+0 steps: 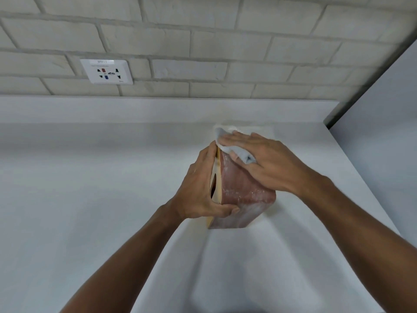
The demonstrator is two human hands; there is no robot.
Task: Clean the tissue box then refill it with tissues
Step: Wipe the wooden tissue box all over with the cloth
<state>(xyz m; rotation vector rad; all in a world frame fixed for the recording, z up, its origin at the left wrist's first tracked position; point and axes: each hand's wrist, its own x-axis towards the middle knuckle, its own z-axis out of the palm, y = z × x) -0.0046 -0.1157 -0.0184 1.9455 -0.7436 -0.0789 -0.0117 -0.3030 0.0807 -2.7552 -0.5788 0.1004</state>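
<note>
A reddish-brown wooden tissue box (240, 190) with a pale lid stands tipped on its side on the white counter (90, 188). Its lid, with the dark slot, faces left. My left hand (203, 188) grips the box around the lid side, thumb curled under its near end. With flat fingers, my right hand (261, 159) presses a white cloth (225, 138) onto the upper brown face. That face shows pale dusty smears. The cloth sticks out past the box's far end.
A white brick wall (203, 41) runs behind the counter, with a white power socket (107, 72) at the left. A grey panel (383, 120) closes off the right side. The counter's raised back lip (135, 109) lies just beyond the box.
</note>
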